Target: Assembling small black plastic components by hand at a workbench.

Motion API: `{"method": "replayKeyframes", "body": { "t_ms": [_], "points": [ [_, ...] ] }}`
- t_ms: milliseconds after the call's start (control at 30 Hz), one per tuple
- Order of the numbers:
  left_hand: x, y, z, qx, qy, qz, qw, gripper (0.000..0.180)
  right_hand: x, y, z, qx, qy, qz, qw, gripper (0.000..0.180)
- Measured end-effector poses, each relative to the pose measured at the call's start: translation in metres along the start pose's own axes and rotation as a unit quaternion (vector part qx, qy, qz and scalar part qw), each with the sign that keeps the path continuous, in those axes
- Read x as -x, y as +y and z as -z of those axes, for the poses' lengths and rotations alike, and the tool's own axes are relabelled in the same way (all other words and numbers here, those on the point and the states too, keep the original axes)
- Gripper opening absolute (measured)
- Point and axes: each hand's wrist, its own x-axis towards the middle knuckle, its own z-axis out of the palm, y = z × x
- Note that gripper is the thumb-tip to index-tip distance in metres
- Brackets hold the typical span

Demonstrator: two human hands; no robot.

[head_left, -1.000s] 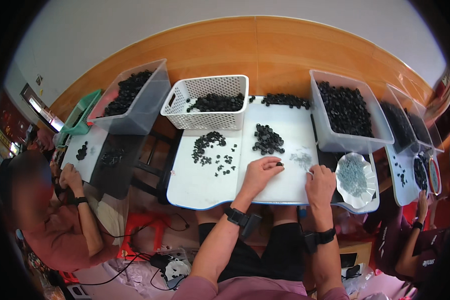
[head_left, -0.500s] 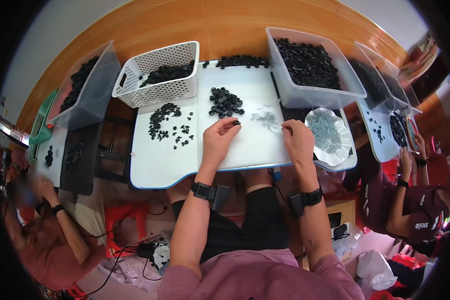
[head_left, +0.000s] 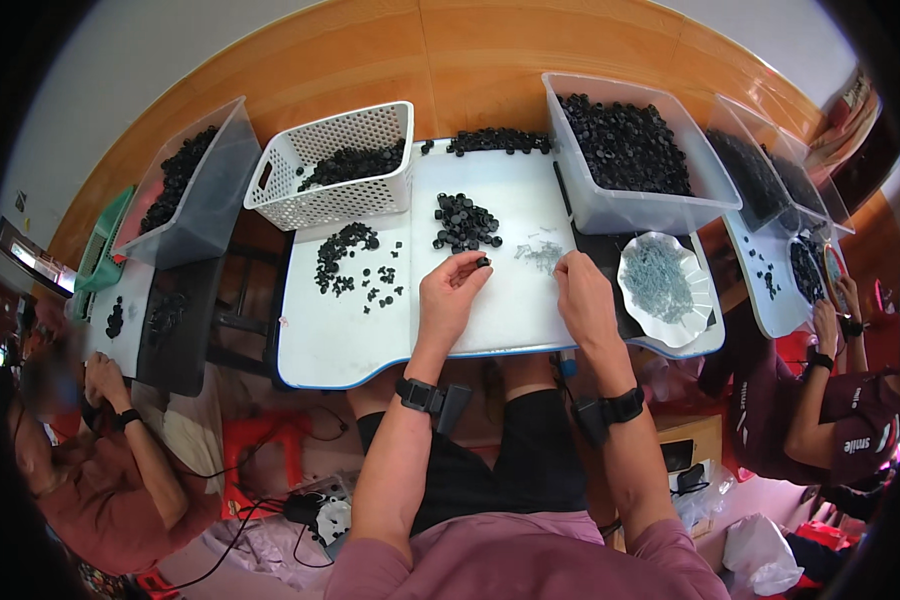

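Right hand (head_left: 584,294) slid left | greyish bits (head_left: 537,255) lay just left of it, couldn't tell its grip tbh | left hand (head_left: 447,298) pinched black piece (head_left: 484,262)

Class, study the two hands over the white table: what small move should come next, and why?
Probably bring the right hand toward the black piece that the left hand pinches: the hands are apart, and the right fingertips are beside scattered thin grey pieces. Whether they hold one is too small to tell.
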Motion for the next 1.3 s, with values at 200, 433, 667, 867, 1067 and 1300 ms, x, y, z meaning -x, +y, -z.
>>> {"method": "replayKeyframes", "body": {
  "t_ms": [200,433,667,867,1067,1300],
  "points": [
    [-0.003,0.006,0.011,0.011,0.012,0.011,1.0,0.027,-0.001,-0.025,-0.033,-0.22,0.042,-0.032,0.974,0.014],
    [-0.049,0.064,0.077,-0.149,0.108,-0.057,0.981,0.029,0.003,-0.029,-0.036,-0.28,0.027,-0.098,0.955,0.012],
    [-0.129,0.113,0.102,-0.401,0.135,-0.255,0.869,0.032,0.001,-0.03,-0.036,-0.312,0.004,-0.125,0.942,0.013],
    [-0.091,0.05,0.063,-0.481,-0.108,-0.168,0.854,0.021,0.003,-0.028,-0.034,-0.299,0.001,-0.126,0.946,0.013],
    [-0.068,0.019,0.048,-0.48,-0.064,-0.136,0.864,0.02,0.001,-0.026,-0.036,-0.311,-0.001,-0.112,0.944,0.013],
    [-0.052,0.037,0.04,-0.518,-0.033,-0.21,0.829,0.022,0.004,-0.027,-0.035,-0.328,0.01,-0.123,0.936,0.012]
  ]
}}
